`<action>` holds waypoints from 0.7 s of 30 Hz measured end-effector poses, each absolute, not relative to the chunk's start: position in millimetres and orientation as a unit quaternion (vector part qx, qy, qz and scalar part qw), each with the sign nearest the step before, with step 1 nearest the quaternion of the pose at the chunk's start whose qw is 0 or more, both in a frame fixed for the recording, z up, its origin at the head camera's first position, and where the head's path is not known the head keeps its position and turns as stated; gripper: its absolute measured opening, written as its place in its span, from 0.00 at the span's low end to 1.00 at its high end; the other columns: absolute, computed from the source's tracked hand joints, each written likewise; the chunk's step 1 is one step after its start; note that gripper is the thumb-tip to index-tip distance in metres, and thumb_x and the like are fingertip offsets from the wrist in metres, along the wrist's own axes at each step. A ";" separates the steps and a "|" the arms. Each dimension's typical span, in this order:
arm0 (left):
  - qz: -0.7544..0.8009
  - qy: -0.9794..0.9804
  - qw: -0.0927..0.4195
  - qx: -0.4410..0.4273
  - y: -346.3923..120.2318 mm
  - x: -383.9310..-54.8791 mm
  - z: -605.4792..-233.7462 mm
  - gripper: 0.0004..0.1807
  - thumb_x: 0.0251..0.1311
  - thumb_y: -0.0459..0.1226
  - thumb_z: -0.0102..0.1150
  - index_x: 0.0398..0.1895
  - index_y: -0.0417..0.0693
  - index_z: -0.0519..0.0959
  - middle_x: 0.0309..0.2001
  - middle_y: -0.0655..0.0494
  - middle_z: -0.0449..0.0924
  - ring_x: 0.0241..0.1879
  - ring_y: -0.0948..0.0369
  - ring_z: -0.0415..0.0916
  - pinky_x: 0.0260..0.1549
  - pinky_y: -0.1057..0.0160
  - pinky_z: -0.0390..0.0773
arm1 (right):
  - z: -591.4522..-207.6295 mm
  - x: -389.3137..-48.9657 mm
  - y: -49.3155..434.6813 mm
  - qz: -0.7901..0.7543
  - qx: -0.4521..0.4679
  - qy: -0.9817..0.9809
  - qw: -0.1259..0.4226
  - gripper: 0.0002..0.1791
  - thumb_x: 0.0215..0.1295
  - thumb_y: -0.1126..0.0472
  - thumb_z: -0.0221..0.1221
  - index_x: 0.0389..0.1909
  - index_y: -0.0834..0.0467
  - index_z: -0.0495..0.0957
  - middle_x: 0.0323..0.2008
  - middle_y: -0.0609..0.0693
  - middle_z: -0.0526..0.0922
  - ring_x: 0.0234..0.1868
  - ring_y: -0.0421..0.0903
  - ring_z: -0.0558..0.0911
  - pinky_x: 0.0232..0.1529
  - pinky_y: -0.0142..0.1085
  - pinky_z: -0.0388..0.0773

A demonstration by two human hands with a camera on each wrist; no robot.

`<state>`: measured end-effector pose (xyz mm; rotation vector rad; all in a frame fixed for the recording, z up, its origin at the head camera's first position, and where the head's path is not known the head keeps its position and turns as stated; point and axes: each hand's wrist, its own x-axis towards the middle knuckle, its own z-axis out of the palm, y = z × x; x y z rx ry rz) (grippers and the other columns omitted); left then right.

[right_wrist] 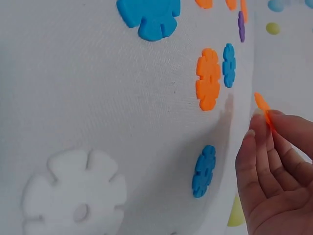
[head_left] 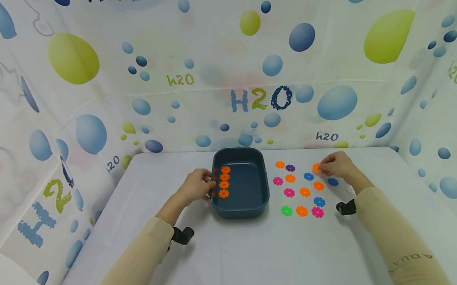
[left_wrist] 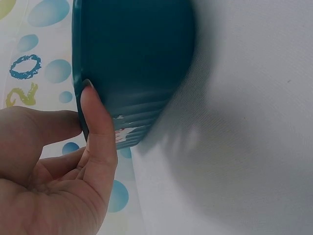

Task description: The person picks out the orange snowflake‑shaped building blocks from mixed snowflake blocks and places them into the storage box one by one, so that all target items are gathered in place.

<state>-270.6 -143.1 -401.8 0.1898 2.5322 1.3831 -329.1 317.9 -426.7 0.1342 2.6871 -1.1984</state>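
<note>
My left hand grips the left rim of a dark blue plastic basin, thumb on one side of the wall and fingers on the other, as the left wrist view shows. Inside, along the basin's left side, lies a row of orange flower-shaped discs. To the right of the basin, my right hand pinches an orange flower-shaped disc between thumb and fingertips, held above the cloth. A blue disc lies below that hand, with an orange disc a little further off.
Several more notched discs are spread between basin and right hand, including a green disc, a purple disc and pink ones. A white disc lies near the right wrist. A patterned curtain hangs behind the white tabletop.
</note>
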 end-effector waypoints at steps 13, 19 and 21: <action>0.477 0.868 0.122 0.069 -146.1 -272.7 -400.6 0.20 0.74 0.30 0.55 0.63 0.26 0.70 0.40 0.45 0.70 0.31 0.56 0.80 0.26 0.61 0.88 | -408.8 -308.1 296.1 -0.462 -0.011 0.882 0.088 0.20 0.77 0.58 0.57 0.58 0.71 0.74 0.51 0.66 0.81 0.49 0.56 0.85 0.52 0.36 0.86; 0.478 0.867 0.123 0.070 -146.3 -272.3 -405.4 0.20 0.74 0.30 0.55 0.63 0.27 0.70 0.40 0.44 0.71 0.31 0.56 0.80 0.26 0.61 0.88 | -409.3 -295.6 279.5 -0.474 -0.043 0.875 0.091 0.19 0.77 0.60 0.57 0.57 0.72 0.75 0.50 0.65 0.83 0.49 0.59 0.86 0.50 0.35 0.86; 0.477 0.867 0.125 0.069 -146.6 -272.3 -407.7 0.19 0.74 0.30 0.55 0.63 0.27 0.70 0.40 0.44 0.71 0.31 0.56 0.80 0.26 0.61 0.88 | -409.7 -290.7 272.9 -0.476 -0.053 0.873 0.093 0.18 0.77 0.60 0.57 0.57 0.71 0.76 0.49 0.64 0.84 0.49 0.60 0.86 0.51 0.35 0.86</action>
